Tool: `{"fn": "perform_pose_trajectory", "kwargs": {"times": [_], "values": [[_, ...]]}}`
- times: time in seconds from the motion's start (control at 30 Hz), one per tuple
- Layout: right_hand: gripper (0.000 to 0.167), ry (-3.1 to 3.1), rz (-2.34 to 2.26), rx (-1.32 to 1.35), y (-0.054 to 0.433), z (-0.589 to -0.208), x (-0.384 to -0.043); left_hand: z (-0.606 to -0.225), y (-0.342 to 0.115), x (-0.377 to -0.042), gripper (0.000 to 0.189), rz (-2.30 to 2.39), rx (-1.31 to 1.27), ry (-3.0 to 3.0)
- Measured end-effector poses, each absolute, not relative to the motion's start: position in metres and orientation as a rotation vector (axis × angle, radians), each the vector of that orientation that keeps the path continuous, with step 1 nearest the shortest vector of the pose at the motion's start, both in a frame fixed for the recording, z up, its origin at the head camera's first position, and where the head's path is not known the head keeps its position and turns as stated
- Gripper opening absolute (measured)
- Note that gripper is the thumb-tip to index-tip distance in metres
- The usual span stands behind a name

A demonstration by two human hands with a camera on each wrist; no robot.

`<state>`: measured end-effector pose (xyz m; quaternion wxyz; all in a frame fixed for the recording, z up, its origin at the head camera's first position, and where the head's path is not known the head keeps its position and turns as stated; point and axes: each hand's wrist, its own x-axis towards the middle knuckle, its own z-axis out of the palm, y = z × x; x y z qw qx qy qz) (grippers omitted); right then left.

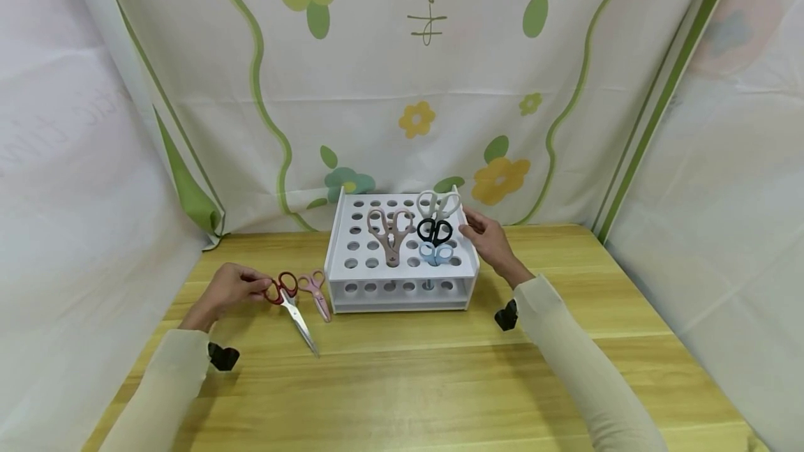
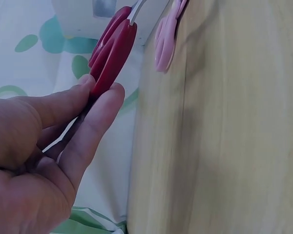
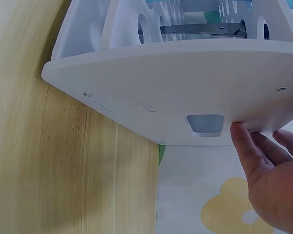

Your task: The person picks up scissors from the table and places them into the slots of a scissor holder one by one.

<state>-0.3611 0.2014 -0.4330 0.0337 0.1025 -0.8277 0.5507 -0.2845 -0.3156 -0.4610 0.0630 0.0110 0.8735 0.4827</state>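
Flowered cloth (image 1: 370, 61) backs the wooden worktop (image 1: 402, 396). At left, the left hand (image 1: 229, 289) pinches red-handled scissors (image 1: 292, 307) near pink scissors (image 1: 319, 298); the right hand (image 1: 495, 246), fingers loosely extended, touches the white rack's (image 1: 402, 273) right side.

A rack (image 1: 402, 273) stands on the table (image 1: 408, 382), a flowered cloth (image 1: 490, 75) at its 12 o'clock. At 9 o'clock of the rack, the left hand (image 1: 232, 289) pinches the handle of red scissors (image 1: 292, 306), their blades pointing to 5 o'clock; pink scissors (image 1: 319, 295) lie between these and the rack. The right hand (image 1: 492, 243) touches the rack's 3 o'clock side. Brown scissors (image 1: 392, 251) stand near its centre, with white scissors (image 1: 438, 213) at 2 o'clock, black scissors (image 1: 435, 231) at 3, blue scissors (image 1: 435, 257) at 4.
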Motion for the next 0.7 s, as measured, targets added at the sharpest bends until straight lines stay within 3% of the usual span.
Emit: {"fn": "perform_pose_trajectory", "kwargs": {"times": [0.7], "values": [[0.056, -2.546, 1.698, 0.321, 0.202, -0.433, -0.361, -0.425, -0.315, -0.29, 0.032, 1.496, 0.164, 2.701]]}}
